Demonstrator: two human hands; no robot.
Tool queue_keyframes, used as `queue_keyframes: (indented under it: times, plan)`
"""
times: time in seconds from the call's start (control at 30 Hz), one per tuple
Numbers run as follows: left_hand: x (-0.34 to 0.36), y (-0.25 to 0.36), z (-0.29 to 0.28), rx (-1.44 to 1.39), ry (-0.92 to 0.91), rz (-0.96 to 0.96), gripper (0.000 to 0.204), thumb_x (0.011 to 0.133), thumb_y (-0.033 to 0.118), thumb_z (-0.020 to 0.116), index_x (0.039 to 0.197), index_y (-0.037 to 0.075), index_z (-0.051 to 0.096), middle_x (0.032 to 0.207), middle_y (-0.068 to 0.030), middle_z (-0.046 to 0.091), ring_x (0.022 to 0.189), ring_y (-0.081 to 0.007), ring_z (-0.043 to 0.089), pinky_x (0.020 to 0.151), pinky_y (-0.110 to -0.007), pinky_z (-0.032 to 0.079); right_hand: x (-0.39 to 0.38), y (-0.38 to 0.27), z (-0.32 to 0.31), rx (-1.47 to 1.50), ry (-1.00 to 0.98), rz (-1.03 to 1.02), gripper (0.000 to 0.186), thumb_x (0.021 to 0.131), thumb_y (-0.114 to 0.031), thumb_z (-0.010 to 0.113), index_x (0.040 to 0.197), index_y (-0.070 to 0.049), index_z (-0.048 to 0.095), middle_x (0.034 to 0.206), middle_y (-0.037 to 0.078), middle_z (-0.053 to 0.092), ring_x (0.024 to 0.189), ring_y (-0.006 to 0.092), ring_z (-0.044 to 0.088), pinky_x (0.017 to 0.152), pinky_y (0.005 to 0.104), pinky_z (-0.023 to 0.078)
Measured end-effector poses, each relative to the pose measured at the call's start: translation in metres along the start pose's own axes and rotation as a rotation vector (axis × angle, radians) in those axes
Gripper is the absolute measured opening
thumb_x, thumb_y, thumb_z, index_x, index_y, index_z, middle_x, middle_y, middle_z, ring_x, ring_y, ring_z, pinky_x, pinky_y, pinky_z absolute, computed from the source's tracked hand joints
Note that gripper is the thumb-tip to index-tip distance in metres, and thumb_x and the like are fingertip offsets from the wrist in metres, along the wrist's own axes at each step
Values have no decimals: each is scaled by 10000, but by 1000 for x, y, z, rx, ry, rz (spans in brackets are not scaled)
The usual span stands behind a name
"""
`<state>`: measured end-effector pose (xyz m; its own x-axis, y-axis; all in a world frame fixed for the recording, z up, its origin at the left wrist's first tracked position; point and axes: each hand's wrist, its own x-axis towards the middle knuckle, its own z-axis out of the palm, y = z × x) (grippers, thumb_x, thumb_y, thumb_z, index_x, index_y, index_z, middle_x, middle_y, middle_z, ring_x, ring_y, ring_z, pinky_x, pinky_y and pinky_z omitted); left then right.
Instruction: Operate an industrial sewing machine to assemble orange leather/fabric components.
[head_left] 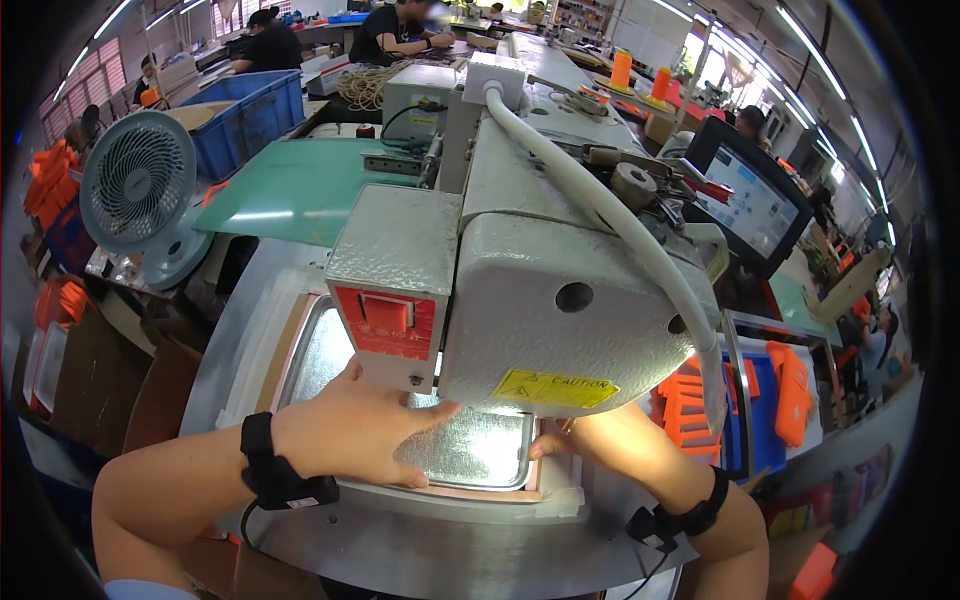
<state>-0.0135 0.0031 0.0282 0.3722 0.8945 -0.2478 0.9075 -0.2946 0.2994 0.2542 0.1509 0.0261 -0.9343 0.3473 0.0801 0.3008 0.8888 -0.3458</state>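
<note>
Beneath the head of a large grey industrial machine (570, 310), probably a sewing machine, lies a shiny silvery rectangular panel (465, 455) with rounded corners. A pale brown border surrounds it. My left hand (360, 430) rests over the panel's near left part, fingers spread, the thumb down by the near edge. Its fingertips reach toward the underside of the grey box with the red switch plate (390, 322). At the panel's right edge is my right hand (575, 435), with a thumb or finger showing there. The machine head hides its other fingers. Both wrists wear black straps.
A metal table (430, 535) carries the work. At left stand a grey-blue fan (140, 180), a green sheet (300, 185) and a blue crate (245, 115). To the right are a monitor (750, 195) and orange plastic parts (790, 395). Other people sit farther back.
</note>
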Motion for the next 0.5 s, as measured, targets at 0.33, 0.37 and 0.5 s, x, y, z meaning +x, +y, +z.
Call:
queue_keyframes:
  times: [0.33,0.37,0.5]
  plan:
    - [16,-19,-5,-62,224,147,674,766,487,755,1293,97,598,1148,-136,665,1130,-329,616,954,-404,484,12,21,3,224,60,146,607,764,-465,754,1180,-36,650,1128,156,661,1057,334,612,909,416,480]
    - [18,-23,-4,-117,194,134,656,770,468,757,1287,96,604,1150,-136,665,1123,-326,619,953,-401,485,13,22,2,246,66,152,604,771,-462,747,1186,-35,647,1134,156,659,1059,331,611,912,415,479]
    - [18,-21,-20,-273,96,15,604,780,407,781,1268,85,624,1187,-127,664,1120,-287,623,958,-381,485,19,25,-1,316,76,178,591,799,-449,723,1207,-30,636,1157,157,651,1069,322,605,923,410,475]
